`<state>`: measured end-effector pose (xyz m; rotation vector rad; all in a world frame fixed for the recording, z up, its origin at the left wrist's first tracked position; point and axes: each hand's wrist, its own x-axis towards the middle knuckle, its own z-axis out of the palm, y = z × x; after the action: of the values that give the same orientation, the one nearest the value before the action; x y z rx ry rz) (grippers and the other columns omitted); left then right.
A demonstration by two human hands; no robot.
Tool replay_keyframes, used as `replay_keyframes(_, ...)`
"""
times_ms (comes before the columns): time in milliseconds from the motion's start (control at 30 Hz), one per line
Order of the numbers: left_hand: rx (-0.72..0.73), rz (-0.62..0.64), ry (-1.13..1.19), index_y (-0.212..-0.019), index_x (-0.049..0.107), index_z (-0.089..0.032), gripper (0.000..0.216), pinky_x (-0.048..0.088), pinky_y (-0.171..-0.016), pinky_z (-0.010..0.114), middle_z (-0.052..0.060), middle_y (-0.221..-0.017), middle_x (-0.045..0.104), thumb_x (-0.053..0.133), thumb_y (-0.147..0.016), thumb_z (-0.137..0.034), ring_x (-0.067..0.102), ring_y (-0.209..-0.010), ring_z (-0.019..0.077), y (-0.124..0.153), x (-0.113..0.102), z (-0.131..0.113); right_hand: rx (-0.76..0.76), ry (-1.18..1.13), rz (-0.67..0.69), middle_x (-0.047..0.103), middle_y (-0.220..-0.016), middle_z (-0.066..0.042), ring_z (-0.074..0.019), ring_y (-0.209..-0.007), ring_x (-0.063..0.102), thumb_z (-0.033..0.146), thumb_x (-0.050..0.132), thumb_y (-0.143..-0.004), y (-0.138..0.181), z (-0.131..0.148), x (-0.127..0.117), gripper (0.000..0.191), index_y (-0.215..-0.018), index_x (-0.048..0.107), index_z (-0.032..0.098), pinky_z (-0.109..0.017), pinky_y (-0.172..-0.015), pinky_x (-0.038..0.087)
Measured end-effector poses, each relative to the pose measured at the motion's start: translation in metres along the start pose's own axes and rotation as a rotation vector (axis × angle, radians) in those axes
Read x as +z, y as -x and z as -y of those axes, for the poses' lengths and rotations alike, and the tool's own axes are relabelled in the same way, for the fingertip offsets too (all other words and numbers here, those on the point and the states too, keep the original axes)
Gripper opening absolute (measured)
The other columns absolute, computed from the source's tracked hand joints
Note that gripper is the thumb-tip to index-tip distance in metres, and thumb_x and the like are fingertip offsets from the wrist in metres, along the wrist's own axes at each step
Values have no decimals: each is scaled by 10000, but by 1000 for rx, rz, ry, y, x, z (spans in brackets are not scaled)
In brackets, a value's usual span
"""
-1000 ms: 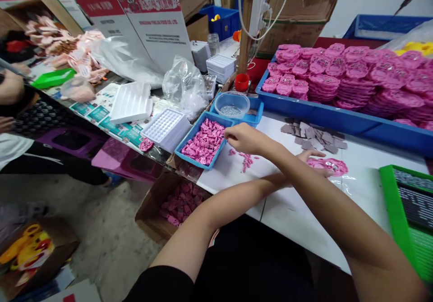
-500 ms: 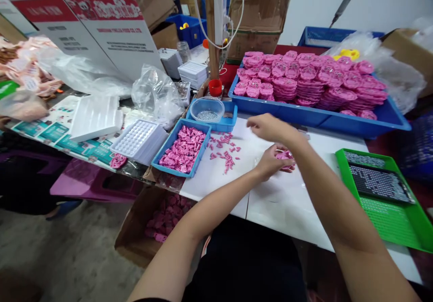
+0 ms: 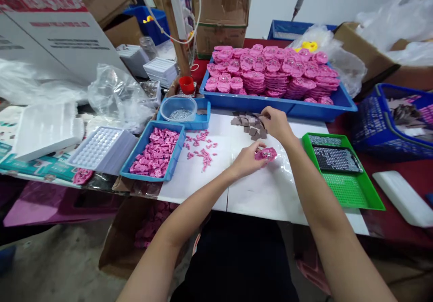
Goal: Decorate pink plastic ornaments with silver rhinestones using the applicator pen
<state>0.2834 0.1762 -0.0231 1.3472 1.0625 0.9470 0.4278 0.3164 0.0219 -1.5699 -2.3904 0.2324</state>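
Head view: I'm seeing my left hand (image 3: 246,160) pinching a pink disc (image 3: 266,153) flat on the white table (image 3: 264,194), fingers closed on its edge. My right hand (image 3: 275,122) is reaching into the grey chip pile (image 3: 248,125) just beyond the disc, fingers curled narrow; I cannot tell whether it's holding a chip.

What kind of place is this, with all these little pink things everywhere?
It looks like a small assembly or packing workshop. A big blue tray holds stacks of identical pink pieces, a smaller blue tray holds small pink parts, and cardboard cartons stand behind the worktable.
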Motion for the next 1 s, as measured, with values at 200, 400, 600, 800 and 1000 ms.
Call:
replay_keyframes(200,156,309,-688,-1260,646,-251,362,465,-1007,447,71,-1157,706,600,-901,-228,621,-1100,307,22,5,-7,176,-123,-98,706,-1057,-95,-209,-967,656,278,509,-973,115,-8,-20,236,-1071,690,163,-346,-934,497)
replay_keyframes(400,229,437,-945,-1442,548,-268,448,404,-1017,465,110,-1294,580,511,-996,-300,503,-1200,308,30,3,-15,352,-374,-60,716,-942,-60,-201,-823,686,344,596,-941,238,2,-12,231,-1109,661,200,-331,-759,549)
replay_keyframes(600,255,564,-951,-1463,523,-409,517,301,-1100,518,70,-1381,553,460,-997,-193,437,-1308,300,40,5,-16,336,-331,-170,609,-1256,-115,-232,-1101,633,331,449,-1022,274,12,14,315,-1206,681,226,-411,-968,540)
replay_keyframes(800,291,528,-925,-1590,314,-373,627,184,-1211,577,70,-1576,431,358,-1008,-140,311,-1486,280,42,10,-16,242,-101,-284,586,-1226,-142,-291,-1115,550,373,522,-1013,290,17,17,349,-1304,664,241,-493,-1007,492)
replay_keyframes(1000,245,249,-975,-1556,389,-266,503,316,-1163,508,113,-1516,489,416,-1063,-359,407,-1403,290,73,28,-21,162,-35,-124,604,-1224,-141,-293,-1071,548,306,467,-1024,293,15,11,359,-1305,671,214,-480,-950,491)
